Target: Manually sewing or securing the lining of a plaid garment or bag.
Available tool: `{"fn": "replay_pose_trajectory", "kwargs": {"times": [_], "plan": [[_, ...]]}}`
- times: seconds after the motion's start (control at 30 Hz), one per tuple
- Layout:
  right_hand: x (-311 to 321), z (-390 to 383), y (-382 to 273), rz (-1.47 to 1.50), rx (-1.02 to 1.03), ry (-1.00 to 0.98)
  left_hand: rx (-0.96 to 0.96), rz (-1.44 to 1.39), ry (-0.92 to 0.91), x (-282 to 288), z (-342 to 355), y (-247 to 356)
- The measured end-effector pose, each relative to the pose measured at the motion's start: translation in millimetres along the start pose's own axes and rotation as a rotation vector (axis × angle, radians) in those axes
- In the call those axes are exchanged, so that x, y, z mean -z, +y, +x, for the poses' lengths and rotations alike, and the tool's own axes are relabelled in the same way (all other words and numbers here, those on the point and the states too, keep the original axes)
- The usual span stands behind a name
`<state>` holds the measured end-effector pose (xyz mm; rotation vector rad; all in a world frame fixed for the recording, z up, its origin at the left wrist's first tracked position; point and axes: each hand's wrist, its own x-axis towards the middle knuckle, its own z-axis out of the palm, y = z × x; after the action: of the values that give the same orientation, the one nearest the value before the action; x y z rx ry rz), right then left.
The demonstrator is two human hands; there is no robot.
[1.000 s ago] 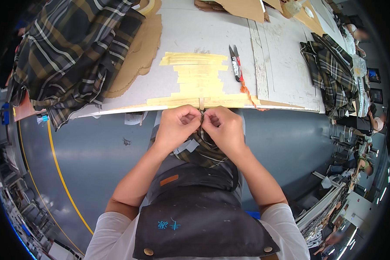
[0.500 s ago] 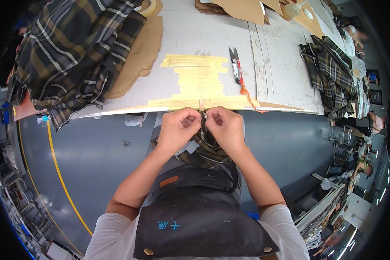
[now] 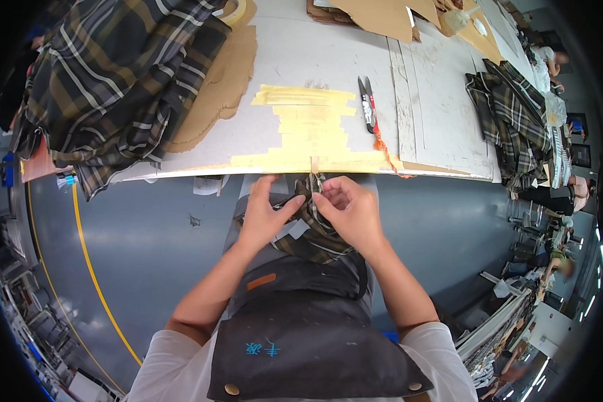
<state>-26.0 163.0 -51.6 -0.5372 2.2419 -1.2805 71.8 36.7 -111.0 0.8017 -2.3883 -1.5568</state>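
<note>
A dark plaid cloth (image 3: 323, 249) in brown, black and white lies over my lap, its gathered upper part rising to the table edge. My right hand (image 3: 347, 206) is closed on that raised part, pinching it between thumb and curled fingers. On the other side of the fold, my left hand (image 3: 260, 213) has its thumb stretched towards the cloth and its fingers apart. Just above the fold, a narrow tan strip (image 3: 315, 164) sticks out at the table edge. Whitish patches show on the cloth between my hands.
Yellow tape (image 3: 311, 127) covers the table (image 3: 288, 53) ahead. Thread snips (image 3: 368, 107) with an orange tassel lie right of it. Plaid fabric is heaped at left (image 3: 114, 87) and at right (image 3: 512, 120). Cardboard pieces (image 3: 375, 17) lie at the back. Other people are at far right.
My hands were pinched close together at the table edge. The left has opened and moved slightly left; the right has come down a little, still holding cloth. More of the gathered cloth shows.
</note>
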Motion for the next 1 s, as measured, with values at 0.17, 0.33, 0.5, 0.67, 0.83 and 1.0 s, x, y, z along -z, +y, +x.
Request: {"fn": "replay_pose_trajectory", "kwargs": {"times": [0.17, 0.33, 0.5, 0.67, 0.83, 1.0], "plan": [[-5, -8, 5, -0.014, -0.016, -0.005, 0.211, -0.948, -0.539, -16, 37, -44], [-8, -10, 10, -0.044, -0.028, 0.012, 0.279, -1.352, -0.77, -37, 46, -52], [-8, -22, 10, -0.159, 0.056, 0.053, 0.328, -1.404, -0.709, -49, 35, -41], [-13, -33, 11, -0.256, 0.123, 0.058, 0.402, -1.588, -0.664, -47, 23, -32], [-17, -33, 12, -0.314, 0.152, 0.059, 0.427, -1.451, -0.585, -45, 18, -17], [-24, -32, 11, -0.367, 0.231, 0.092, 0.331, -1.408, -0.457, -50, 17, -9]]}}
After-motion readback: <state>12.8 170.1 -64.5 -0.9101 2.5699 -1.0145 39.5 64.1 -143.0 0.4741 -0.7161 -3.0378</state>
